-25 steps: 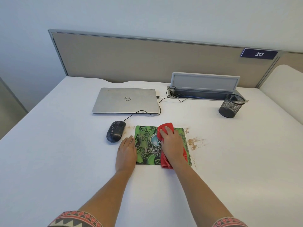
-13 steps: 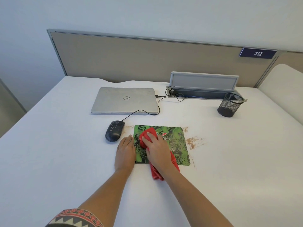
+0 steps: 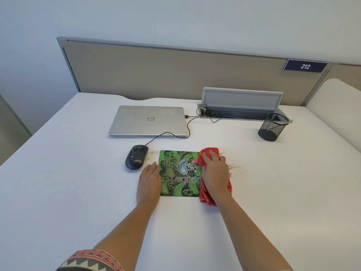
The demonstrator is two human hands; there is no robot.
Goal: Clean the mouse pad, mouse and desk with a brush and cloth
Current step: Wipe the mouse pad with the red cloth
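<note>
A green patterned mouse pad (image 3: 179, 173) lies flat on the white desk (image 3: 78, 192). My right hand (image 3: 214, 173) presses a red cloth (image 3: 207, 198) onto the pad's right edge, covering that side. My left hand (image 3: 149, 182) rests flat, fingers together, on the desk against the pad's left edge. A dark wired mouse (image 3: 136, 157) sits just left of the pad. Brown crumbs (image 3: 234, 170) are scattered on the desk right of the cloth, and a few lie near the pad's top-left corner. No brush is in view.
A closed silver laptop (image 3: 148, 121) lies behind the mouse, its cable running to an open cable tray (image 3: 241, 108). A black mesh pen cup (image 3: 272, 127) stands at the back right. A beige partition (image 3: 175, 71) closes off the desk's far side.
My right hand has swept the red cloth from the pad's left part across to its right edge. My left hand has stayed at the pad's left edge.
</note>
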